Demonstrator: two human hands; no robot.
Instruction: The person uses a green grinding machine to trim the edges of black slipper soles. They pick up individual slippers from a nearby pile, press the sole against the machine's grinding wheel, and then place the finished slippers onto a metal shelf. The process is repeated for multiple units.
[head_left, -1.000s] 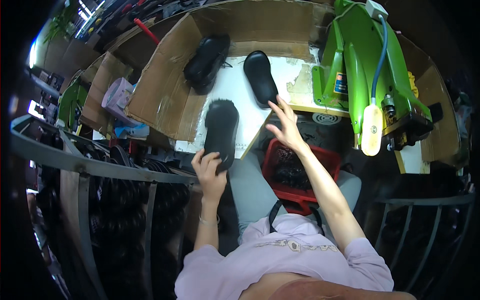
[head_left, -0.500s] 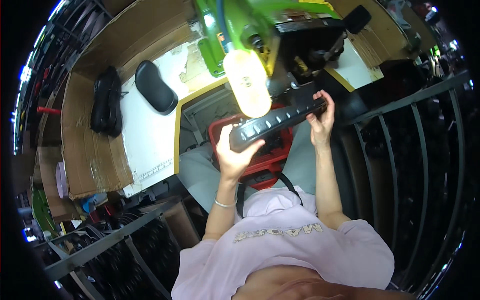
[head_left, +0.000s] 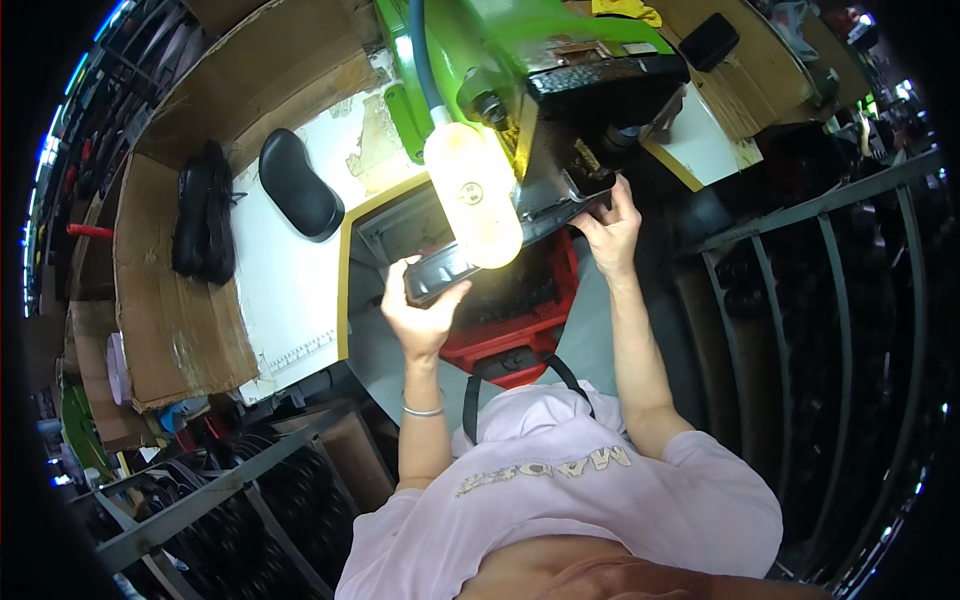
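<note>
A long black shoe sole (head_left: 438,274) spans between my two hands under the front of a green machine (head_left: 560,45). My left hand (head_left: 420,312) grips the sole's left end, thumb below and fingers above. At the other end, my right hand (head_left: 611,238) pinches the sole close beneath the machine's dark metal head (head_left: 605,85). A bright oval lamp (head_left: 472,195) hangs in front of the sole and hides its middle. Where the sole's right part meets the machine is too dark to make out.
To the left, a smooth black sole-shaped piece (head_left: 300,185) and a black bundle (head_left: 205,215) lie on the white tabletop (head_left: 285,290), walled by cardboard (head_left: 170,330). A red crate (head_left: 510,345) is below my hands. Metal racks (head_left: 790,320) flank me.
Both hands have shifted left, and the sole has come in under the machine's head. My left hand is lower, nearer my body. The lamp now covers more of the sole.
</note>
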